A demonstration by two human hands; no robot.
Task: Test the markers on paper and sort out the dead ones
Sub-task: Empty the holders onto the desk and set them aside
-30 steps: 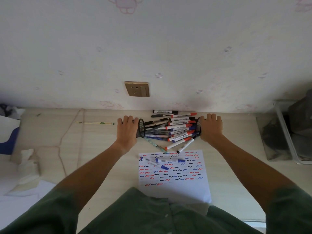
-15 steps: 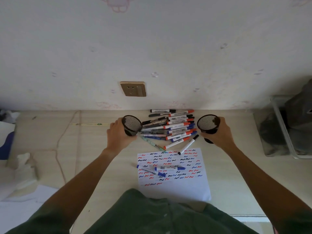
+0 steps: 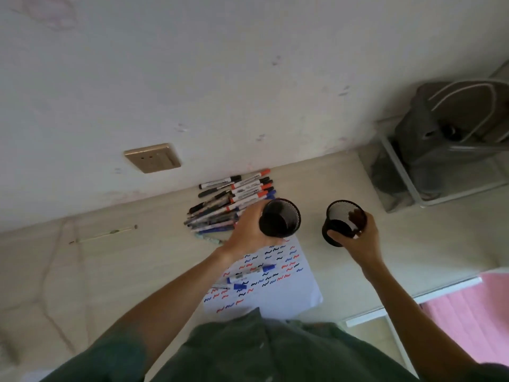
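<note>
Left hand [image 3: 249, 230] wrapped round one mesh cup [image 3: 279, 217], right hand [image 3: 355, 238] round another mesh cup [image 3: 344, 222], both raised and apparently empty. Markers [image 3: 231, 201] heaped by wall beyond scribbled paper [image 3: 292, 288]. Probably light, stiff, smooth; best pinched mid-barrel.

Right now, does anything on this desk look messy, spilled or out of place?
Yes. The markers lie in a loose heap against the wall rather than in a cup, while both black mesh cups look empty: one in the left hand, one in the right hand. Two blue markers lie loose on the scribbled test paper.
</note>
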